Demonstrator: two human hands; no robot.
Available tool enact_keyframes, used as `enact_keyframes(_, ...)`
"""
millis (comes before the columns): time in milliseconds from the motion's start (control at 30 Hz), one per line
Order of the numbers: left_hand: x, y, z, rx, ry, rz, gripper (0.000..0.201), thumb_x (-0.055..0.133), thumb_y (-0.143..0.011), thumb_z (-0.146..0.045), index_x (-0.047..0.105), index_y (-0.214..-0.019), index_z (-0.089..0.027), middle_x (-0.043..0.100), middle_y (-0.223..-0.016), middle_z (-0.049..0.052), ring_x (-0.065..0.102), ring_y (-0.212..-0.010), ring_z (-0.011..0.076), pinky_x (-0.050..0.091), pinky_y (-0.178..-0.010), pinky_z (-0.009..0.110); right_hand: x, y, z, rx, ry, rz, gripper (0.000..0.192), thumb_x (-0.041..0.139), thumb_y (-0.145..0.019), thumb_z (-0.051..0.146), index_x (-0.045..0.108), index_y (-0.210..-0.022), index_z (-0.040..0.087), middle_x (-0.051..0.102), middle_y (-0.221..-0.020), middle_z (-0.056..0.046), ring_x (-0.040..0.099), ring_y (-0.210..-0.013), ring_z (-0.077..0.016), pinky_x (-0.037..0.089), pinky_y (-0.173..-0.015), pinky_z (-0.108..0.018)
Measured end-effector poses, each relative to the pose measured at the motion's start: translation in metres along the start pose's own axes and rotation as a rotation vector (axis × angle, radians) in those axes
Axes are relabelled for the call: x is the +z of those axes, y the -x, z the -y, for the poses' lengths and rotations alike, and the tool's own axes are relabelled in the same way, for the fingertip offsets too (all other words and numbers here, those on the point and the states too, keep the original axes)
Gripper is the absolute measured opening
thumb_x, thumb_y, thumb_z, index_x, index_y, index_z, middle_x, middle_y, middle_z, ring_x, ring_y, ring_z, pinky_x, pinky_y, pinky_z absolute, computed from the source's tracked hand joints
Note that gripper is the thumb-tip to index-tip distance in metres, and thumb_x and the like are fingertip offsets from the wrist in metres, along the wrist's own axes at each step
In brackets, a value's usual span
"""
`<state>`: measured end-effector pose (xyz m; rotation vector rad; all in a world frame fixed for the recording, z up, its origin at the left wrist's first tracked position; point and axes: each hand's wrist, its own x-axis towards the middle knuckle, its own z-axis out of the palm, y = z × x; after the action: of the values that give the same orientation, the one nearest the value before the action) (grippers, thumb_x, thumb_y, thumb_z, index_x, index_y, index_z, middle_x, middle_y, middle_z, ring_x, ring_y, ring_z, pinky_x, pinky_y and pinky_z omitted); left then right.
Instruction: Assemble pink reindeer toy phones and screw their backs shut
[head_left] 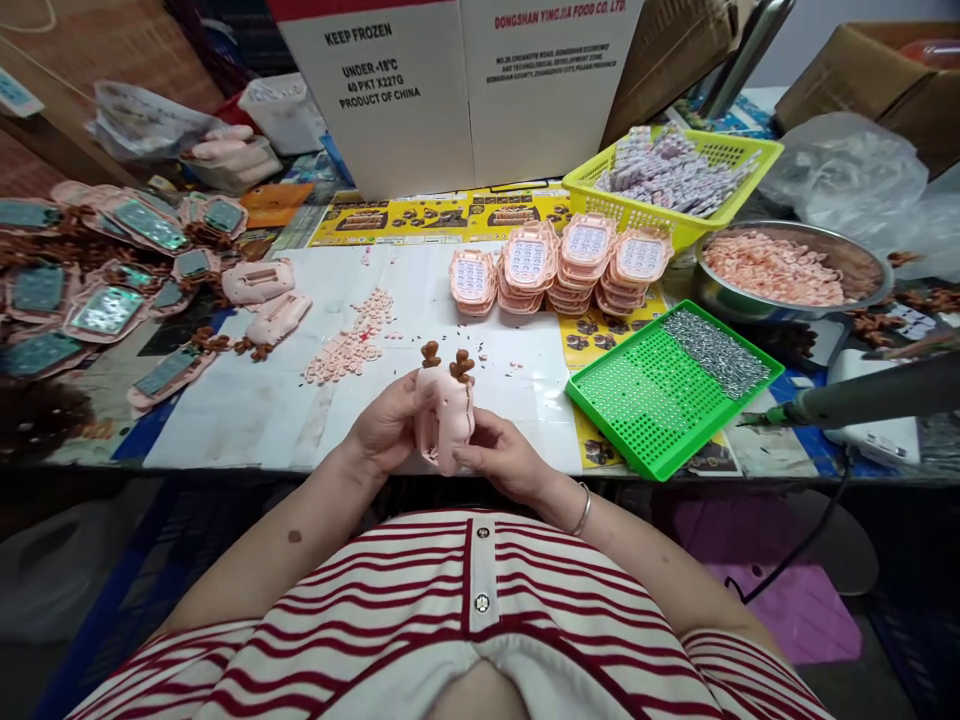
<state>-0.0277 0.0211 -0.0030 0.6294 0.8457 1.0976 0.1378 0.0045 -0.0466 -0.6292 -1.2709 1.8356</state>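
Observation:
Between my two hands, above the front edge of the white sheet, is a pink plastic toy casing with two brown antler-like pieces on its top. My left hand grips the casing's left side, thumb near the top. My right hand pinches its lower right side. A long slot shows in the casing's face. Small pink ring-like parts lie scattered on the sheet just beyond. Stacks of pink keypad panels stand further back to the right.
A green tray of small metal screws lies right, near a screwdriver-like tool. Behind are a steel bowl of pink parts and a yellow basket. Pink casings and mirrored panels pile up left. A white carton stands behind.

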Motion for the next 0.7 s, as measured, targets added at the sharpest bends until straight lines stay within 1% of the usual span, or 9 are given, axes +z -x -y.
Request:
enact_keyframes(100,0.002,-0.001,0.006,0.053,0.072,-0.081,0.05,0.098,-0.055,-0.028,0.077,-0.097,-0.012,0.079,-0.091,0.007,0.072,-0.076,0.017,0.057,-0.074,0.025,-0.001,0.004,0.008,-0.122,0.404,-0.096,0.05,0.059,-0.092,0.061,0.062,-0.118,0.019,0.07,-0.104,-0.007,0.063,-0.091,-0.0189,0.055,-0.087,-0.037)
enact_keyframes(167,0.007,0.001,0.01,0.028,0.081,-0.073,0.05,0.097,-0.056,-0.028,0.077,-0.099,-0.011,0.079,-0.096,0.009,0.073,-0.081,0.019,0.058,-0.077,0.026,0.001,0.006,0.013,-0.194,0.696,-0.179,0.045,0.045,-0.1,0.055,0.057,-0.123,0.018,0.07,-0.105,-0.01,0.064,-0.088,-0.0203,0.055,-0.082,-0.038)
enact_keyframes(233,0.011,0.004,0.013,0.003,0.078,-0.049,0.048,0.096,-0.057,-0.028,0.078,-0.098,-0.012,0.079,-0.099,0.01,0.074,-0.087,0.0215,0.058,-0.081,0.029,0.003,0.009,0.017,-0.264,0.911,-0.187,0.042,0.035,-0.105,0.048,0.055,-0.125,0.018,0.071,-0.103,-0.012,0.066,-0.083,-0.0212,0.055,-0.076,-0.038)
enact_keyframes(300,0.014,0.007,0.013,0.024,0.067,-0.058,0.042,0.096,-0.057,-0.027,0.078,-0.093,-0.014,0.079,-0.095,0.008,0.074,-0.087,0.0223,0.058,-0.083,0.031,0.003,0.011,0.018,-0.358,1.024,-0.153,0.042,0.032,-0.106,0.045,0.053,-0.13,0.018,0.071,-0.105,-0.014,0.068,-0.083,-0.0222,0.055,-0.072,-0.037)
enact_keyframes(400,0.016,0.009,0.012,0.09,0.033,-0.097,0.04,0.096,-0.056,-0.025,0.076,-0.089,-0.016,0.079,-0.094,0.007,0.074,-0.086,0.0215,0.057,-0.083,0.032,0.0,0.011,0.016,-0.397,0.976,-0.162,0.044,0.034,-0.105,0.046,0.048,-0.136,0.018,0.071,-0.109,-0.015,0.07,-0.089,-0.023,0.056,-0.075,-0.036)
enact_keyframes(500,0.016,0.01,0.012,0.142,-0.045,-0.117,0.044,0.097,-0.06,-0.031,0.075,-0.096,-0.016,0.078,-0.099,0.007,0.073,-0.089,0.0204,0.057,-0.084,0.03,-0.005,0.01,0.011,-0.295,0.742,-0.232,0.043,0.038,-0.104,0.051,0.053,-0.128,0.02,0.071,-0.104,-0.009,0.068,-0.089,-0.0204,0.057,-0.079,-0.035)
enact_keyframes(600,0.014,0.012,0.017,0.221,-0.183,-0.133,0.042,0.093,-0.067,-0.04,0.076,-0.098,-0.017,0.078,-0.09,0.005,0.071,-0.079,0.0172,0.057,-0.078,0.028,-0.012,0.007,0.005,-0.223,0.536,-0.277,0.042,0.047,-0.099,0.058,0.056,-0.119,0.022,0.068,-0.098,-0.005,0.064,-0.087,-0.0181,0.057,-0.081,-0.035)
enact_keyframes(667,0.015,0.016,0.021,0.335,-0.352,-0.161,0.038,0.089,-0.072,-0.041,0.077,-0.1,-0.018,0.078,-0.089,0.003,0.071,-0.079,0.0179,0.057,-0.085,0.032,-0.016,0.005,0.002,-0.198,0.418,-0.267,0.045,0.06,-0.092,0.061,0.055,-0.116,0.024,0.068,-0.096,-0.003,0.063,-0.084,-0.0174,0.057,-0.079,-0.034)
enact_keyframes(700,0.016,0.018,0.022,0.412,-0.465,-0.173,0.035,0.087,-0.075,-0.04,0.077,-0.101,-0.019,0.079,-0.092,0.004,0.072,-0.083,0.0192,0.055,-0.095,0.037,-0.017,0.005,0.001,-0.186,0.355,-0.256,0.046,0.066,-0.088,0.061,0.056,-0.114,0.025,0.068,-0.094,-0.001,0.063,-0.083,-0.0171,0.058,-0.079,-0.034)
